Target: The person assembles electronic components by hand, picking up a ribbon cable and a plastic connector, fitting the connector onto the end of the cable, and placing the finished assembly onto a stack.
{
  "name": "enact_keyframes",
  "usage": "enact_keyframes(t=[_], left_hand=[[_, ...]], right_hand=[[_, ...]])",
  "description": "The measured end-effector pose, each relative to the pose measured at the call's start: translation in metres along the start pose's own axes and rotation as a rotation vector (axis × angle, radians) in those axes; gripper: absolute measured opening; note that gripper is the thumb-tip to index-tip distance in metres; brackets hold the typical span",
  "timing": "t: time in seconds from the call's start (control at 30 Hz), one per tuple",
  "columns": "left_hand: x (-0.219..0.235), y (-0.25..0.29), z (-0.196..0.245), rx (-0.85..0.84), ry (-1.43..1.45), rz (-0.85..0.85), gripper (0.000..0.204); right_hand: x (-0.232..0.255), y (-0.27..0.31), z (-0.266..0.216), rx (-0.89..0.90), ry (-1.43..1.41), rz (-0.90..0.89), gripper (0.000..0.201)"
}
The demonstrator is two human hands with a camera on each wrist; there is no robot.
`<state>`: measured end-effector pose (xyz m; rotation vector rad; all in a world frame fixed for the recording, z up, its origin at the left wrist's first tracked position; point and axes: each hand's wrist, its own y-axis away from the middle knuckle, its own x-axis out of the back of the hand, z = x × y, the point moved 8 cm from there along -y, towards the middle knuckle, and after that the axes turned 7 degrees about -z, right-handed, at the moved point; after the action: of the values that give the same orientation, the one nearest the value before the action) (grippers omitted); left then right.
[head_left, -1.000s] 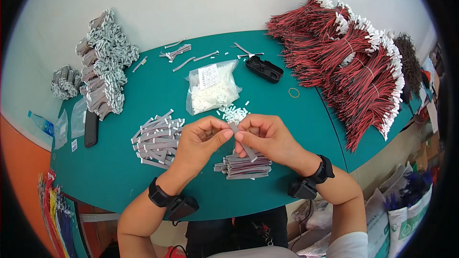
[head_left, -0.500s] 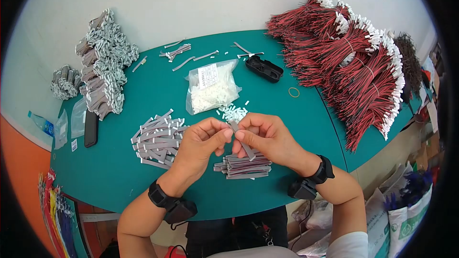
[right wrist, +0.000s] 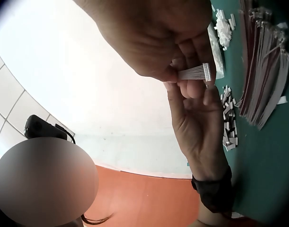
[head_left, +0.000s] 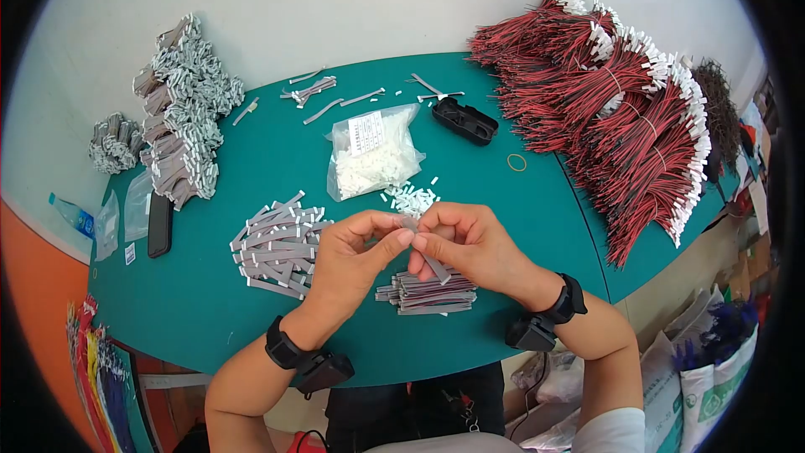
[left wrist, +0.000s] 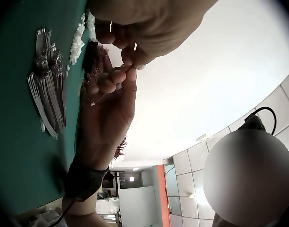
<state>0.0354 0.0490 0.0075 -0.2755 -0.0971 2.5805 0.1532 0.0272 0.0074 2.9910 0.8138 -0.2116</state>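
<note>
And the left hand [head_left: 348, 252] edges in, thumb now meeting the right hand's [head_left: 470, 239]! Both pinch the grey ribbon cable [head_left: 434, 266], raised above the counter [head_left: 537, 210] by the stacked cables [head_left: 432, 297]; its far end seems the part being worked.

The held ribbon cable [right wrist: 195, 73] is grey, striped lengthwise with fine pale lines and white at its end, while the stack of cables [head_left: 426, 294] mixes grey with reddish brown. Grey strips with white tips make up the loose pile [head_left: 281, 253], and the big wire bundles [head_left: 616, 113] run red and black to white ends. The table [head_left: 520, 226] is plain green, the small plugs [head_left: 411, 199] white, the open case [head_left: 464, 122] and wrist straps [head_left: 572, 295] black, the rubber band [head_left: 509, 163] yellowish brown.
</note>
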Motion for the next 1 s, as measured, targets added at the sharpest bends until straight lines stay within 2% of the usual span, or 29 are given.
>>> enact_keyframes(t=[0.23, 0.53, 0.63, 0.73, 0.83, 1.0], left_hand=[[0.001, 0.001, 0.004, -0.029, 0.070, 0.042, 0.009], [0.007, 0.001, 0.001, -0.055, -0.014, 0.050, 0.007], [0.003, 0.001, 0.001, -0.064, 0.035, 0.032, 0.005], [0.001, 0.002, -0.004, -0.053, 0.073, 0.060, 0.009], [0.006, 0.003, -0.015, 0.044, 0.045, 0.059, 0.018], [0.007, 0.001, -0.014, 0.052, 0.145, 0.035, 0.024]], right_hand=[[-0.002, 0.000, 0.000, 0.026, 0.012, -0.006, 0.011], [-0.002, 0.001, 0.002, 0.037, 0.049, -0.020, 0.011], [-0.003, 0.001, 0.000, -0.009, 0.055, 0.014, 0.014], [-0.001, 0.000, 0.001, -0.004, 0.097, 0.033, 0.017], [0.004, 0.000, 0.002, 0.041, 0.070, 0.094, 0.018], [0.006, 0.000, 0.001, 0.045, 0.065, 0.083, 0.017]])
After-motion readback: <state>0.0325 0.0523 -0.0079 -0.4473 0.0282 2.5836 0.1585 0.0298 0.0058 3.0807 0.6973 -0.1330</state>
